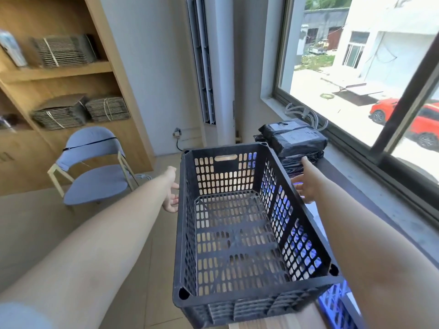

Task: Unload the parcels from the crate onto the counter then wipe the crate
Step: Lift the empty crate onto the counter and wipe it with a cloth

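Now the empty crate (240,224) sits between loosely spread fingers of left hand (171,194) and right hand (306,184); parcels (294,141) lie stacked beyond the right fingertips; grip both long walls evenly before wiping.

One black perforated crate (237,233) sits at centre, with one blue crate (337,305) showing beneath it at 5 o'clock. At 1 o'clock lies one stack of black-wrapped parcels (294,141): two are distinct on top, the lower ones cannot be counted. Three strapped bundles of flat cardboard (64,51) fill the shelves at 10 o'clock. One blue chair (95,181) stands at 9 o'clock. One red car (422,119) shows at 2 o'clock.
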Motion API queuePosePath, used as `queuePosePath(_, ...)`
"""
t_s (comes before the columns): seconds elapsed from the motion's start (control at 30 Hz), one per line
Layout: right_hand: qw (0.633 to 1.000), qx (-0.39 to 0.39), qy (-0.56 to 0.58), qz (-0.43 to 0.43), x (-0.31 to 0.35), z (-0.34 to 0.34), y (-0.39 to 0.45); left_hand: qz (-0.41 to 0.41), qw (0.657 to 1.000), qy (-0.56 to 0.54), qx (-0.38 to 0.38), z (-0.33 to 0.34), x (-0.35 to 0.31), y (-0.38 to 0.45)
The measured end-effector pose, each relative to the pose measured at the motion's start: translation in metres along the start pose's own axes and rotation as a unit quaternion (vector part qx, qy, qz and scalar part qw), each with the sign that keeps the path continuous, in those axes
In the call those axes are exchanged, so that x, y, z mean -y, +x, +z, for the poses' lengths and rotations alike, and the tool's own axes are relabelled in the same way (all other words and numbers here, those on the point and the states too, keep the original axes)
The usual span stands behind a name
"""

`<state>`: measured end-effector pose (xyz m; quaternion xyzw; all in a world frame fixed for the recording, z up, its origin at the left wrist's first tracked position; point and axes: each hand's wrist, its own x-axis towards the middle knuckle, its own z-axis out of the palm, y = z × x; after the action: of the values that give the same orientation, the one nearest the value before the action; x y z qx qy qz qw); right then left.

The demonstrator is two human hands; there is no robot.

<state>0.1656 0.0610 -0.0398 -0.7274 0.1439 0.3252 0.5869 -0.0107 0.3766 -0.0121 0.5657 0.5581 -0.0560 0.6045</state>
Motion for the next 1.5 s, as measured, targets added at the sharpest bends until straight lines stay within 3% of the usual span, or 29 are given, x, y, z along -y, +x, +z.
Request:
queuePosePath(0.17,0.996,0.04,0.082,0.006,0.001,0.014,-0.027,0.015,1.0,-0.019,0.015,-0.041,-0.021,-0.004)
queuePosePath(0.27,0.987,0.098,0.13,-0.018,-0.001,0.025,-0.052,0.027,0.999,-0.023,0.022,-0.066,-0.03,-0.007)
queuePosePath(0.4,0.978,0.117,0.163,-0.06,-0.005,0.036,-0.086,0.046,0.997,-0.041,0.053,-0.098,-0.036,-0.01)
queuePosePath(0.7,0.972,0.015,0.199,-0.123,-0.031,0.056,-0.183,0.103,0.983,-0.019,0.152,-0.135,-0.047,-0.051)
queuePosePath(1.0,0.946,-0.075,0.266,-0.167,-0.097,0.059,-0.298,0.138,0.958,0.013,0.25,-0.125,-0.018,-0.068)
queuePosePath(1.23,0.911,-0.184,0.332,-0.163,-0.185,0.032,-0.39,0.165,0.905,0.09,0.38,-0.08,0.015,-0.126)
queuePosePath(1.5,0.854,-0.298,0.382,-0.191,-0.261,0.009,-0.525,0.171,0.847,0.19,0.466,-0.013,0.062,-0.212)
